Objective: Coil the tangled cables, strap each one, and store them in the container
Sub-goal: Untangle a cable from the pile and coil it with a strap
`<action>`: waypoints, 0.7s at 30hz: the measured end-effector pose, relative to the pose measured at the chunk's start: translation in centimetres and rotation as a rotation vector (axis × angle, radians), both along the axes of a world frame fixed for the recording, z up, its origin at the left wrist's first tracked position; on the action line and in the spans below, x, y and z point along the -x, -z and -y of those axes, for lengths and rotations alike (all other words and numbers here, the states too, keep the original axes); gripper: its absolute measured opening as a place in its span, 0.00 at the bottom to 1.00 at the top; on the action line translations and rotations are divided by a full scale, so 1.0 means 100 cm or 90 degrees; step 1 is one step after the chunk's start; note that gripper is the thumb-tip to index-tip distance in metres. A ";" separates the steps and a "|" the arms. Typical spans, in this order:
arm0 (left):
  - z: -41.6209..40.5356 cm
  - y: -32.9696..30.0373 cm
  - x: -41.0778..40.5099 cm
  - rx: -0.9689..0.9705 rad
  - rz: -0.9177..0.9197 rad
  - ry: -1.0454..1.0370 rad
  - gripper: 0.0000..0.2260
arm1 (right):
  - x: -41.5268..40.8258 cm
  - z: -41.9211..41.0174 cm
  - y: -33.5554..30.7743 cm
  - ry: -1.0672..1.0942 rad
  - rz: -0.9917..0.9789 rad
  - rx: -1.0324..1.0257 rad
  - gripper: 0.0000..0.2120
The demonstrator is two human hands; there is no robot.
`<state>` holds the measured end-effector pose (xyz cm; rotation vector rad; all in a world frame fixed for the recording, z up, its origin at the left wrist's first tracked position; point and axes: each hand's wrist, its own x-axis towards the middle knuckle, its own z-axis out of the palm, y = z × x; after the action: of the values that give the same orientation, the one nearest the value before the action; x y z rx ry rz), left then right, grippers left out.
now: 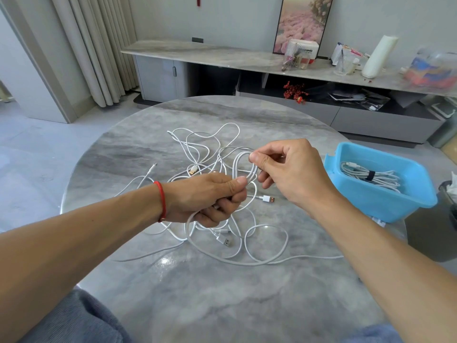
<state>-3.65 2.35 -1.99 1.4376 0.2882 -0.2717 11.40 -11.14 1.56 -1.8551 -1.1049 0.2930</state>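
I am sitting at a round grey marble table (202, 293) in a room with pale curtains (99, 45) on the left and a long low marble sideboard (222, 54) along the far wall, a framed flower picture (300, 23) leaning on it. On the table's right edge a blue container (385, 194) is standing, already holding one coiled white cable (358, 173) bound with a dark strap (370, 175). The tangle of white cables (205, 149) is sprawling across the middle of the table, loops running every way. I am forming a small coil (243, 167) above that tangle, its long axis running away from me, slightly tilted. My left hand (210, 199) is gripping the coil's near end, fingers curled round the strands, a red cord (162, 201) on the wrist. My right hand (291, 169) is pinching the coil's far end between thumb and forefinger. An orange-tipped USB plug (268, 199) is lying just beyond my left hand, pointing right.
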 end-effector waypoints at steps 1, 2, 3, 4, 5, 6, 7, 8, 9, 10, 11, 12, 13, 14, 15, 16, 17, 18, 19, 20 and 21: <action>0.001 0.000 -0.001 0.013 0.005 -0.014 0.18 | 0.001 0.000 -0.001 0.006 -0.009 -0.003 0.05; 0.002 0.001 -0.001 0.030 0.011 -0.041 0.18 | 0.001 -0.001 -0.002 0.014 -0.025 -0.008 0.05; 0.003 0.001 -0.003 0.050 0.016 -0.080 0.17 | 0.002 -0.001 -0.001 0.025 -0.049 -0.007 0.06; 0.004 0.000 -0.004 0.070 0.023 -0.126 0.17 | 0.004 -0.002 -0.001 0.032 -0.079 0.013 0.08; 0.003 0.000 -0.006 0.087 0.033 -0.177 0.17 | 0.007 -0.003 0.000 0.030 -0.102 0.056 0.10; 0.002 -0.001 -0.008 0.099 0.046 -0.228 0.16 | 0.010 -0.003 0.002 0.007 -0.115 0.119 0.12; 0.000 -0.001 -0.010 0.105 0.059 -0.277 0.16 | 0.015 -0.002 0.005 -0.041 -0.129 0.186 0.14; -0.002 -0.002 -0.011 0.103 0.071 -0.320 0.16 | 0.020 0.000 0.007 -0.111 -0.152 0.248 0.16; -0.004 -0.002 -0.012 0.094 0.081 -0.354 0.16 | 0.026 0.002 0.009 -0.191 -0.179 0.300 0.17; -0.006 0.000 -0.012 0.083 0.086 -0.380 0.16 | 0.031 0.005 0.009 -0.268 -0.197 0.340 0.19; -0.009 0.001 -0.011 0.070 0.085 -0.398 0.16 | 0.035 0.007 0.008 -0.331 -0.198 0.361 0.19; -0.011 0.002 -0.010 0.056 0.078 -0.411 0.16 | 0.039 0.008 0.006 -0.373 -0.179 0.364 0.19; -0.013 0.004 -0.009 0.044 0.069 -0.417 0.16 | 0.040 0.008 0.005 -0.396 -0.134 0.349 0.17; -0.015 0.005 -0.007 0.035 0.060 -0.416 0.16 | 0.041 0.008 0.003 -0.409 -0.070 0.327 0.16; -0.016 0.005 -0.006 0.034 0.055 -0.409 0.16 | 0.041 0.006 0.001 -0.416 -0.006 0.309 0.13; -0.017 0.005 -0.005 0.039 0.053 -0.394 0.16 | 0.041 0.006 0.001 -0.414 0.043 0.305 0.11; -0.017 0.004 -0.004 0.044 0.055 -0.373 0.16 | 0.040 0.006 0.000 -0.402 0.087 0.316 0.09; -0.016 0.003 -0.003 0.046 0.059 -0.351 0.16 | 0.039 0.006 0.000 -0.381 0.130 0.336 0.08; -0.015 0.003 -0.003 0.039 0.062 -0.334 0.16 | 0.039 0.007 0.000 -0.355 0.165 0.356 0.08; -0.013 0.003 -0.003 0.025 0.062 -0.321 0.16 | 0.038 0.007 0.001 -0.327 0.198 0.371 0.07; -0.010 0.002 -0.003 0.005 0.060 -0.311 0.16 | 0.038 0.008 0.002 -0.301 0.234 0.380 0.06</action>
<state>-3.36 3.35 -2.24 1.3216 0.5476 0.1914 7.65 -11.92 1.40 -2.1936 -1.8699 0.6221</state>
